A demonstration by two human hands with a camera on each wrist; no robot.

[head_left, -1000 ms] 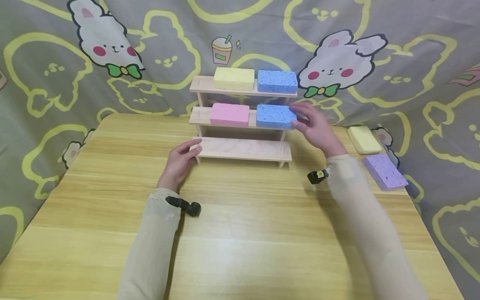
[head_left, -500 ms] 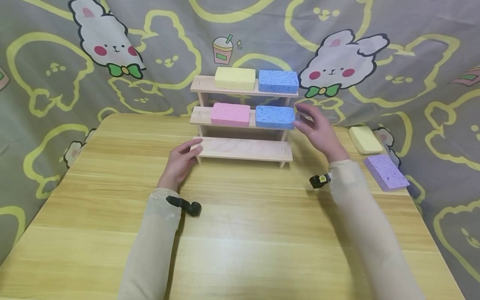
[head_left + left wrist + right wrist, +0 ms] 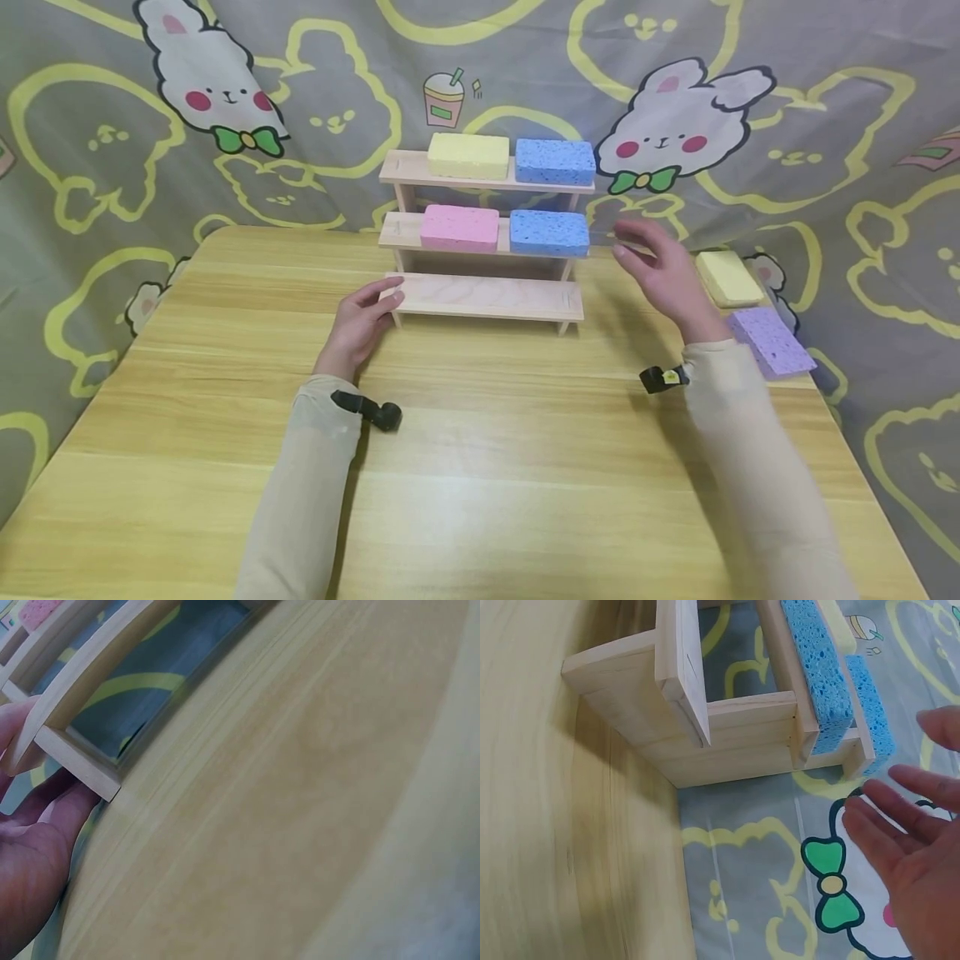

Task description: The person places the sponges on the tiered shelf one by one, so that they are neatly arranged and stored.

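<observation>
A three-tier wooden display rack (image 3: 487, 297) stands at the back of the table. My left hand (image 3: 356, 332) grips the left end of its lowest tier, thumb on top; in the left wrist view the fingers of that hand (image 3: 34, 859) wrap round the board's end. On the middle tier lie a pink sponge (image 3: 459, 228) and a blue sponge (image 3: 549, 232); above them are a yellow sponge (image 3: 468, 157) and another blue sponge (image 3: 555, 162). My right hand (image 3: 669, 283) is just right of the middle tier, fingers loosely spread, holding nothing.
At the table's right edge lie a second yellow sponge (image 3: 729, 279) and a purple sponge (image 3: 771, 342). A grey curtain (image 3: 315, 100) with rabbit prints hangs behind and beside the wooden table (image 3: 465, 467).
My right hand has let go of the blue sponge on the middle tier and moved off to the right. That sponge sits slightly further left. The left hand has stayed put.
</observation>
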